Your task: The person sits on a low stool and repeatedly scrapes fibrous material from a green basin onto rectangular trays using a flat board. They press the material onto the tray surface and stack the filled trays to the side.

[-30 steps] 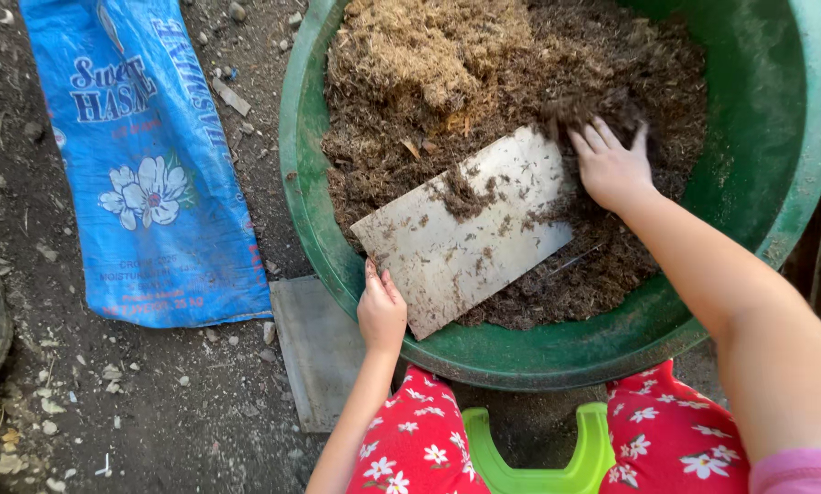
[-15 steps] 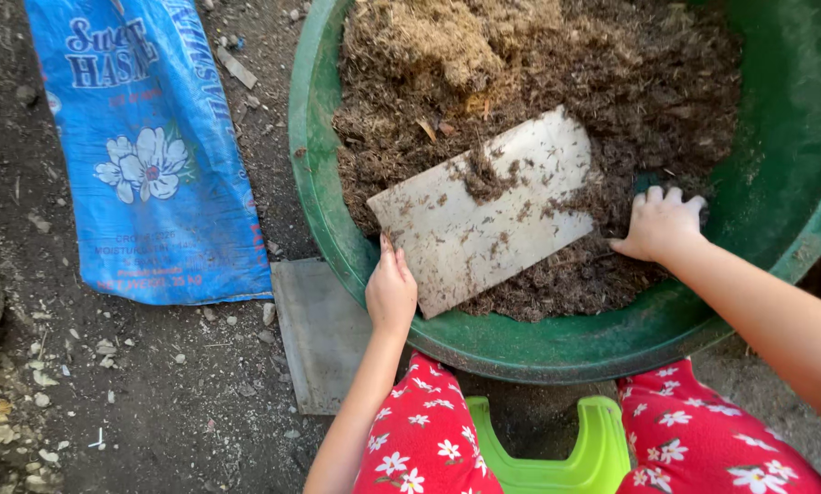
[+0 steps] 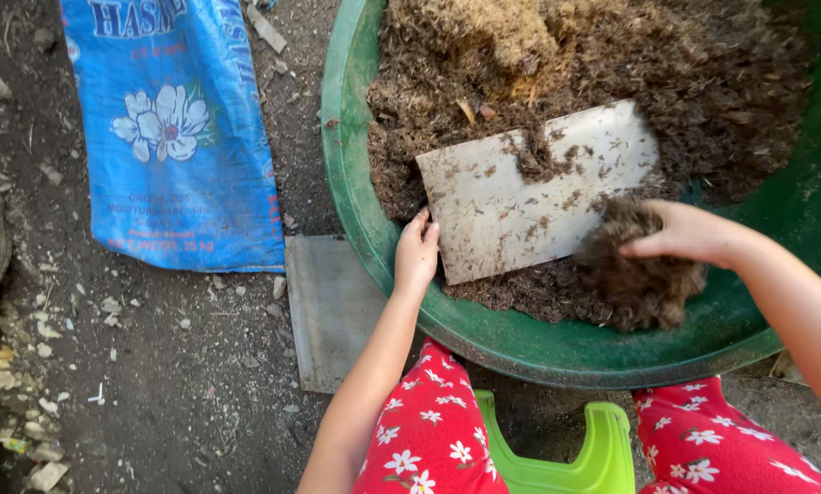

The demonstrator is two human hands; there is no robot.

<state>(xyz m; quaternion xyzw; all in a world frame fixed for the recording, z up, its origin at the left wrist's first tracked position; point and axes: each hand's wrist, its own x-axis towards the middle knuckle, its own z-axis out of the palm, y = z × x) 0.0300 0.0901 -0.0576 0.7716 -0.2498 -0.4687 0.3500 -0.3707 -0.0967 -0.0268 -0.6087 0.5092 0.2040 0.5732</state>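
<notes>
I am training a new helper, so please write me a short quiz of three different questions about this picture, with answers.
1. True or false: the left hand holds the edge of the flat board.
2. What does the right hand press on?
A. the blue sack
B. a clump of brown soil mix
C. the green stool
3. Fill in: the soil mix lies in a green ____.

Key:
1. true
2. B, the clump
3. basin

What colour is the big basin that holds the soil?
Green basin, seen best in the head view.
</notes>
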